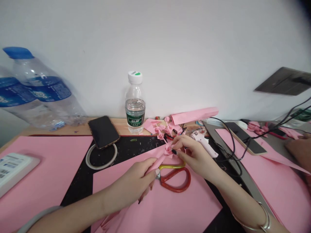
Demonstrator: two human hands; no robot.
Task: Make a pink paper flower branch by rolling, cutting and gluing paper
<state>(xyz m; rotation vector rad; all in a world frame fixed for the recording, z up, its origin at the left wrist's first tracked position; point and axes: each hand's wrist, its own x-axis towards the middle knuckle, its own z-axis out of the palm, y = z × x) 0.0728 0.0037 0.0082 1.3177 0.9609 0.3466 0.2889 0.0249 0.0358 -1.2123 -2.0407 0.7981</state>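
Observation:
My left hand (145, 176) is closed around a rolled piece of pink paper (157, 162) that slants up to the right. At its upper end is a small folded pink paper flower (168, 149), pinched between the thumb and fingers of my right hand (186, 150). Scissors (176, 184) with red and yellow handles lie just beneath, on a large pink sheet (179, 210); their blades are hidden behind my left hand. Crumpled pink paper pieces (160, 128) lie beyond my right hand.
A water bottle (135, 106) stands near the wall. To its left are a phone (103, 131), a tape roll (88, 158) and large bottles (46, 90). A glue gun (205, 144), cables (234, 142) and another phone (247, 139) lie right, with another person's hand (300, 149) beyond.

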